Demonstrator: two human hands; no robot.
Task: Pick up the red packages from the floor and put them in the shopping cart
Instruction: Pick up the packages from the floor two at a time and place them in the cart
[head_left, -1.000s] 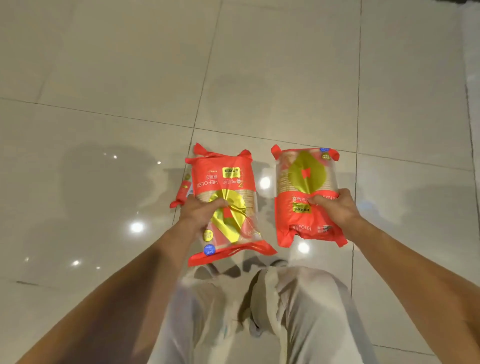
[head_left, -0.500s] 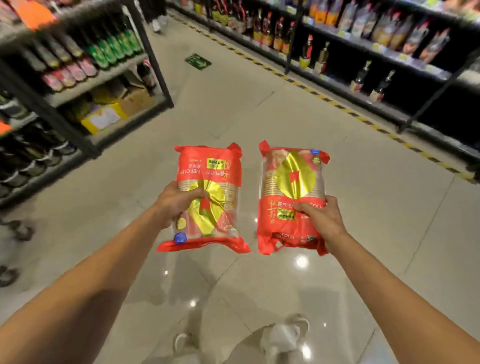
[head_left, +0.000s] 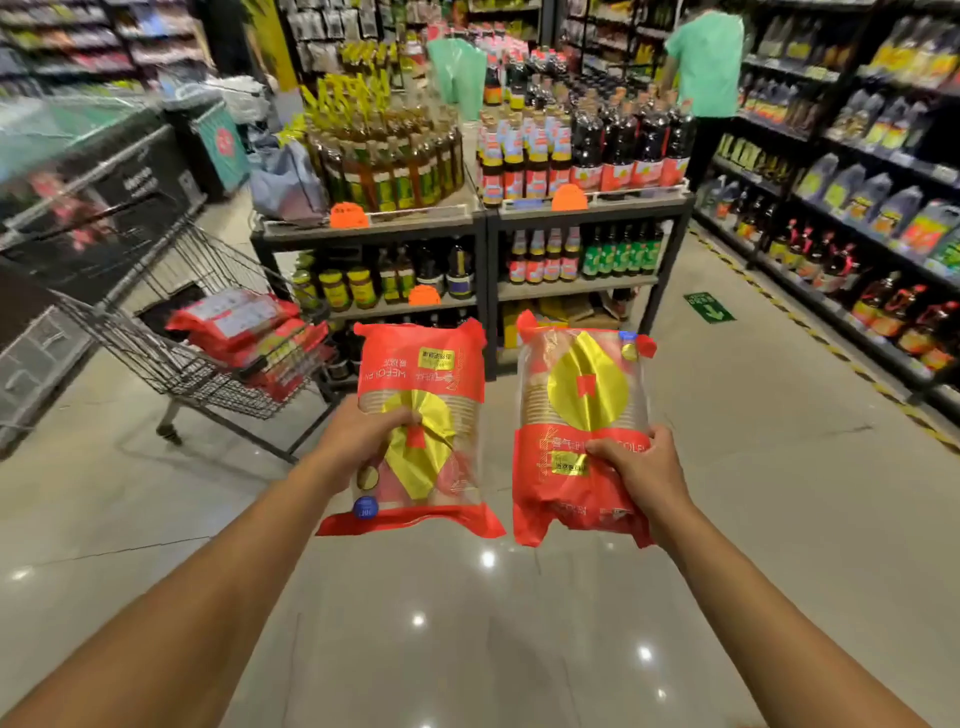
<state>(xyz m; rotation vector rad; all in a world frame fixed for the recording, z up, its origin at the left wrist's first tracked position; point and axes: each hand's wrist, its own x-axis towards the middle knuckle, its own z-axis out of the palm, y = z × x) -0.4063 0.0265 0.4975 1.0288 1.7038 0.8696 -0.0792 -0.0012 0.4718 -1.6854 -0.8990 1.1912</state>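
Observation:
I hold two red packages with gold emblems in front of me, well above the floor. My left hand (head_left: 363, 441) grips the left red package (head_left: 423, 374) at its left edge. My right hand (head_left: 641, 470) grips the right red package (head_left: 571, 395) near its lower right. A wire shopping cart (head_left: 156, 332) stands to the left, a little ahead of my left hand. Several red packages (head_left: 234, 322) lie stacked inside it.
A display stand of bottles and jars (head_left: 483, 218) stands straight ahead behind the packages. Shelving with bottles (head_left: 857, 218) lines the right aisle, where a person in a green shirt (head_left: 706, 57) stands. A dark freezer cabinet (head_left: 93, 197) sits behind the cart.
Both packages came up off the floor in my hands. My view rose from the tiles to the aisle, and the cart came into sight on the left.

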